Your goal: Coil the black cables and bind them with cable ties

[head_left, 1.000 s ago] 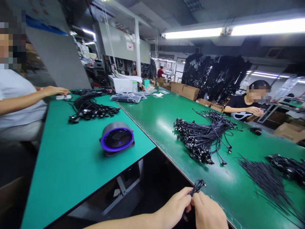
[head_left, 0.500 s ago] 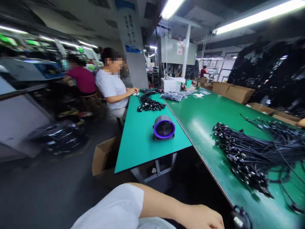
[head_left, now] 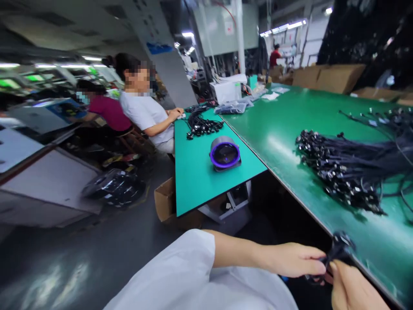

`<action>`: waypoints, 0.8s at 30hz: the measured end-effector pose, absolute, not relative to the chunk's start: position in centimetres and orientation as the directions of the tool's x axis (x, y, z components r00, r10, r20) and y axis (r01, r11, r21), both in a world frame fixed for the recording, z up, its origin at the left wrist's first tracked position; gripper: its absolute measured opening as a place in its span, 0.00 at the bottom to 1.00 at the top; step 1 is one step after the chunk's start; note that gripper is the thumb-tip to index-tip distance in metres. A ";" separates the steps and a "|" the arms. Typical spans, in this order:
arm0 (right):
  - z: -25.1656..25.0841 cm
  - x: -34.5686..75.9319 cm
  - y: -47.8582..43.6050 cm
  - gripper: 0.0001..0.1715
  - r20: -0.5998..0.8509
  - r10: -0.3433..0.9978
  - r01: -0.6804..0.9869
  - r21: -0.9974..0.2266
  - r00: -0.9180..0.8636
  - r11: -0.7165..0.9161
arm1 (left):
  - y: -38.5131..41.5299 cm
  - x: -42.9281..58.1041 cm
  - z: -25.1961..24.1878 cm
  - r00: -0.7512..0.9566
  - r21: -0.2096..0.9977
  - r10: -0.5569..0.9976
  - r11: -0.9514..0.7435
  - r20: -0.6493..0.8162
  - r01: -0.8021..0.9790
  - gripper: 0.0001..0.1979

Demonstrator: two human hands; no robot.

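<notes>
At the bottom right, both my hands pinch a small coiled black cable [head_left: 338, 252] just off the near edge of the dark green table [head_left: 300, 129]. My left hand [head_left: 295, 259] reaches in from the left on a white-sleeved arm, fingers closed on the cable. My right hand [head_left: 353, 286] comes up from the bottom edge and grips the same cable. A large pile of black cables with connectors [head_left: 345, 165] lies on the table beyond them.
A lighter green side table [head_left: 193, 181] holds a round grey device with a purple ring [head_left: 225, 153] and another cable bundle [head_left: 201, 125]. A person in a white shirt [head_left: 145, 114] sits at its far end. A cardboard box [head_left: 165, 202] and a black bag [head_left: 112, 189] sit on the floor.
The view swung left and then dropped a little. My hands went partly out of sight half a second ago and both show again now, still on the coiled cable.
</notes>
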State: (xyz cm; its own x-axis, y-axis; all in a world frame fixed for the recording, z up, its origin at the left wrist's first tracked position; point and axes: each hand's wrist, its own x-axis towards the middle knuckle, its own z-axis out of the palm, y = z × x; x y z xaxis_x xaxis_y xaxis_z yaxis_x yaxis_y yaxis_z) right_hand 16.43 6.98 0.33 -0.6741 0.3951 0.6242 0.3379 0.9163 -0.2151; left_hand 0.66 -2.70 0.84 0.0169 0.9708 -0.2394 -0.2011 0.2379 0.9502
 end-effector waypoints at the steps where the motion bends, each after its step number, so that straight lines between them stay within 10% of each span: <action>1: 0.5 16.4 6.3 0.15 0.583 0.460 0.426 -0.205 -0.670 0.881 | -2.9 1.3 0.8 0.019 0.954 0.976 0.215 -0.216 -0.207 0.33; 9: 1.5 15.2 2.2 0.30 0.172 0.737 0.554 -0.556 -0.653 0.620 | -2.0 2.5 1.5 0.008 0.990 1.000 0.004 -0.003 -0.143 0.40; 24: 0.4 18.0 6.4 0.16 0.242 0.679 0.560 -0.413 -0.693 0.719 | 2.1 1.6 2.3 -0.036 0.939 0.996 -0.089 0.082 -0.333 0.39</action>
